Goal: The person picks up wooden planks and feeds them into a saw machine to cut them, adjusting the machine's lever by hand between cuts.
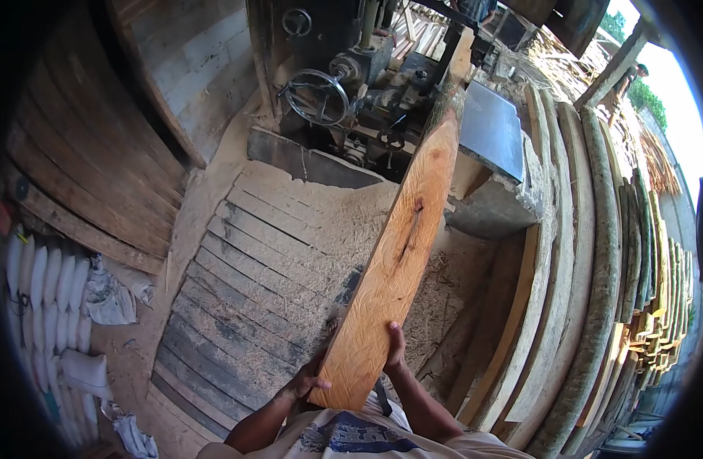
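A long sawn wooden plank (382, 298) reaches from my waist forward to the sawmill machine (397, 92), with a dark knot and crack along its upper face and bark at its far end. My left hand (307, 382) grips the plank's left edge near the close end, thumb on top and fingers hidden underneath. On the opposite edge, a bit farther forward, my right hand (395, 348) holds it the same way, thumb showing on the edge. The far end lies beside a flat metal plate (491, 128).
A handwheel (317, 97) stands on the machine. Sawdust covers the slatted wooden floor (237, 283). Long logs and slabs (573, 252) are stacked at the right. White sacks (57, 291) are piled at the left. Another person (474, 9) stands beyond the machine; a further one (631, 80) is outside.
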### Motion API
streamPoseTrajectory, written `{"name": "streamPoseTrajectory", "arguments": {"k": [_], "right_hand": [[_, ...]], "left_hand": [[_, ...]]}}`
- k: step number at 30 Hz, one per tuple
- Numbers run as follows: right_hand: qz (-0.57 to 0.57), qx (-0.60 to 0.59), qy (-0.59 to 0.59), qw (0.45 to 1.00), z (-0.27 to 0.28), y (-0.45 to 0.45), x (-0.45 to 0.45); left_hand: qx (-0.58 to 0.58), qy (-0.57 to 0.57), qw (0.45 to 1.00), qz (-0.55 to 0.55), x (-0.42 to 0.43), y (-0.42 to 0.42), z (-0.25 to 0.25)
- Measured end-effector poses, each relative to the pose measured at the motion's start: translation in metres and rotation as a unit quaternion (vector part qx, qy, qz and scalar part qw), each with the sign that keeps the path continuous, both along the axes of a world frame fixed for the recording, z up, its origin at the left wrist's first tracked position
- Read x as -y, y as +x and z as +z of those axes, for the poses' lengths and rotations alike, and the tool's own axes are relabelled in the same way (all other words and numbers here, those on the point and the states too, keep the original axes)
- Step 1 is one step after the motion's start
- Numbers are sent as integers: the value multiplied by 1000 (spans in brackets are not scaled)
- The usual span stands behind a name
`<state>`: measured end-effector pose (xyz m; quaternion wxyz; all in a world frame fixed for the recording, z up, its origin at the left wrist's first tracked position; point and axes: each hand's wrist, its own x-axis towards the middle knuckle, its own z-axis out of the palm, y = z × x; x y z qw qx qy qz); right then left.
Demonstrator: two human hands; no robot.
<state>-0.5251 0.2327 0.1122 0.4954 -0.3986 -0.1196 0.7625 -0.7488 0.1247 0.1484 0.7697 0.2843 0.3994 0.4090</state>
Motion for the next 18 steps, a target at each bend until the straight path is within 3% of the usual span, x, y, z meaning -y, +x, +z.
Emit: {"name": "streamPoseTrajectory", "arguments": {"k": [18], "right_hand": [[-6, -4, -25, 1000, 3, 66, -342]], "left_hand": [[-22, 3, 999, -33, -347, 63, -10]]}}
